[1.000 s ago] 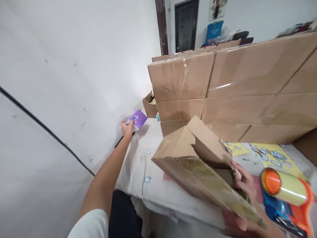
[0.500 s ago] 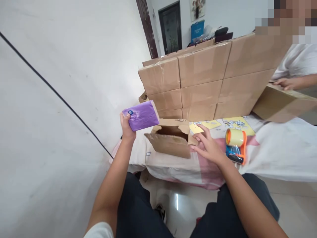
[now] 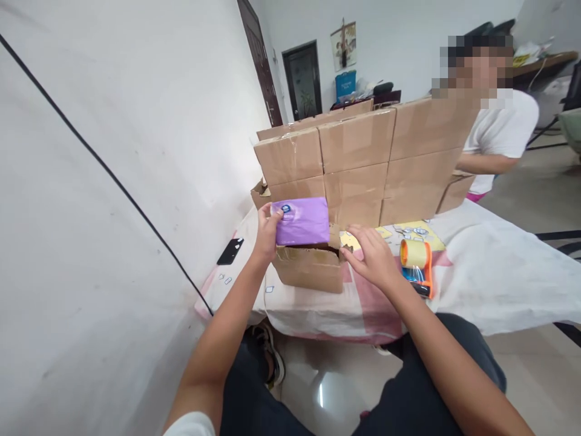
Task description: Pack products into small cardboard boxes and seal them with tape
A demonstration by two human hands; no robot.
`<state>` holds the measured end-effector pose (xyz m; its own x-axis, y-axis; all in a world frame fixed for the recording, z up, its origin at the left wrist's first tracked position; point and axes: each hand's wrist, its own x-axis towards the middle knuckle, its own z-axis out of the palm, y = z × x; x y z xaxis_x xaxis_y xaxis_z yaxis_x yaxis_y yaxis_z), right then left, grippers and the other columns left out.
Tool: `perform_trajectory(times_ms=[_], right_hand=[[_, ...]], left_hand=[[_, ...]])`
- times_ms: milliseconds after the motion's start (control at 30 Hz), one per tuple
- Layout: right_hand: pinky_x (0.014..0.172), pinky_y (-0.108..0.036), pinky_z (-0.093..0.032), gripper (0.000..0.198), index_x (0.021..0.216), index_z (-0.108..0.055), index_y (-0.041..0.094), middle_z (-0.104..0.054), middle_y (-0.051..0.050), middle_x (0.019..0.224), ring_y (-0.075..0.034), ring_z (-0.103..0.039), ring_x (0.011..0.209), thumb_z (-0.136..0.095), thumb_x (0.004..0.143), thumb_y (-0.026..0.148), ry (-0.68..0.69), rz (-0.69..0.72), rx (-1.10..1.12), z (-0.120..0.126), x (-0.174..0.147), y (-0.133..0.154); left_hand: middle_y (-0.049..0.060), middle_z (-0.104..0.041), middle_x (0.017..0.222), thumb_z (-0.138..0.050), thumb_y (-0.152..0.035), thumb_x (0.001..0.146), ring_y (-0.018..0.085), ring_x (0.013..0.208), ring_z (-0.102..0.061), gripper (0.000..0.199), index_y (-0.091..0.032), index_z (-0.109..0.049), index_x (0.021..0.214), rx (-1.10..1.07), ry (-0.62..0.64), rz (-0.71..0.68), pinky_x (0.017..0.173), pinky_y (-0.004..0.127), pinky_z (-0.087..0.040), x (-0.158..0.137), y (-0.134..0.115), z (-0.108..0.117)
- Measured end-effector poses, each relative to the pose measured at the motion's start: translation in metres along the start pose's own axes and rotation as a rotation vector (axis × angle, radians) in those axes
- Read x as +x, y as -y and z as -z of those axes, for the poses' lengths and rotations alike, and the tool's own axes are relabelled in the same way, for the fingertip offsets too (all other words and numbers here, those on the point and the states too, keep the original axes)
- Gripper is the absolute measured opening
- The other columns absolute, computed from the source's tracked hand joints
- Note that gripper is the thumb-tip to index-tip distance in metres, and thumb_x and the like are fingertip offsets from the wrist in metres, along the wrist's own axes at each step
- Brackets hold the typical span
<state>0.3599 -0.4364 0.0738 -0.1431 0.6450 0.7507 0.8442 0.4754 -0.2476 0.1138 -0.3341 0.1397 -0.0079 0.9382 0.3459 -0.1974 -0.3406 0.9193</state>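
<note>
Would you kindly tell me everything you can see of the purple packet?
The purple packet is a roughly rectangular block in shiny, plastic-looking wrap, with a blue emblem near one end. The left hand grips that end, holding it broad face toward the viewer at the mouth of the open cardboard box; contact is unclear.

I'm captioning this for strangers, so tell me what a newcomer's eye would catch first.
The bright purple packet stands out first, held by the left hand at the open carton. Behind it rises a wide cardboard wall. Off to the right, an orange tape dispenser lies on the cloth.
</note>
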Motion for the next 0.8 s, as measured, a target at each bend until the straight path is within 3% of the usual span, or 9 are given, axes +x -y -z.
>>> perform_trajectory(times_ms=[100, 167, 333, 433, 600, 700, 800], right_hand=[[0.115, -0.060, -0.034, 0.070, 0.152, -0.036, 0.020, -0.040, -0.017, 0.158, -0.040, -0.034, 0.145, -0.059, 0.093, 0.050, 0.102, 0.146, -0.096, 0.010, 0.035, 0.024], [0.115, -0.065, -0.028, 0.085, 0.158, -0.026, 0.021, -0.033, -0.017, 0.162, -0.044, -0.027, 0.147, -0.064, 0.088, 0.052, 0.198, 0.206, -0.145, 0.008, 0.059, 0.039], [0.103, -0.062, -0.039, 0.102, 0.162, -0.014, 0.019, -0.040, -0.022, 0.152, -0.046, -0.046, 0.129, -0.069, 0.081, 0.049, 0.360, 0.261, -0.158, -0.014, 0.090, 0.060], [0.097, -0.058, -0.046, 0.111, 0.163, -0.008, 0.021, -0.049, -0.020, 0.141, -0.043, -0.052, 0.121, -0.070, 0.079, 0.057, 0.448, 0.197, -0.078, -0.022, 0.091, 0.061], [0.099, -0.050, -0.051, 0.115, 0.163, -0.004, 0.027, -0.043, -0.016, 0.154, -0.039, -0.054, 0.129, -0.073, 0.077, 0.063, 0.582, -0.015, 0.110, -0.031, 0.086, 0.061], [0.101, -0.053, -0.050, 0.111, 0.162, -0.010, 0.026, -0.045, -0.016, 0.153, -0.040, -0.054, 0.131, -0.074, 0.078, 0.060, 0.580, -0.103, 0.095, -0.041, 0.080, 0.064], [0.102, -0.057, -0.049, 0.109, 0.162, -0.013, 0.026, -0.047, -0.017, 0.152, -0.042, -0.055, 0.130, -0.074, 0.078, 0.057, 0.540, -0.174, 0.050, -0.050, 0.075, 0.067]], left_hand=[[0.000, -0.066, 0.090, -0.079, -0.044, 0.073, 0.018, 0.083, -0.068, 0.074, -0.024, -0.038, 0.131, 0.023, 0.111, 0.128, 0.077, 0.031, -0.054, -0.007, 0.003, 0.003], [0.001, -0.066, 0.091, -0.080, -0.046, 0.075, 0.019, 0.085, -0.069, 0.081, -0.024, -0.032, 0.136, 0.019, 0.177, 0.175, 0.077, 0.033, -0.055, -0.013, 0.001, 0.006], [0.003, -0.070, 0.098, -0.078, -0.043, 0.079, 0.018, 0.081, -0.070, 0.085, -0.027, -0.029, 0.146, -0.053, 0.218, 0.247, 0.076, 0.033, -0.056, -0.024, -0.002, 0.024], [0.001, -0.070, 0.085, -0.070, -0.046, 0.085, 0.016, 0.071, -0.069, 0.066, -0.024, -0.042, 0.140, -0.026, 0.247, 0.263, 0.071, 0.030, -0.055, -0.025, 0.007, 0.045], [0.005, -0.076, 0.094, -0.062, -0.037, 0.090, 0.021, 0.095, -0.073, 0.026, -0.021, -0.063, 0.109, 0.196, 0.212, 0.069, 0.083, 0.031, -0.055, -0.014, 0.029, 0.092], [0.002, -0.076, 0.082, -0.059, -0.026, 0.087, 0.020, 0.081, -0.073, 0.017, -0.022, -0.066, 0.102, 0.353, 0.428, 0.130, 0.073, 0.029, -0.054, -0.010, 0.031, 0.121], [-0.001, -0.076, 0.079, -0.058, -0.021, 0.085, 0.018, 0.076, -0.071, 0.023, -0.027, -0.070, 0.104, 0.464, 0.659, 0.138, 0.069, 0.027, -0.050, -0.013, 0.026, 0.141]])
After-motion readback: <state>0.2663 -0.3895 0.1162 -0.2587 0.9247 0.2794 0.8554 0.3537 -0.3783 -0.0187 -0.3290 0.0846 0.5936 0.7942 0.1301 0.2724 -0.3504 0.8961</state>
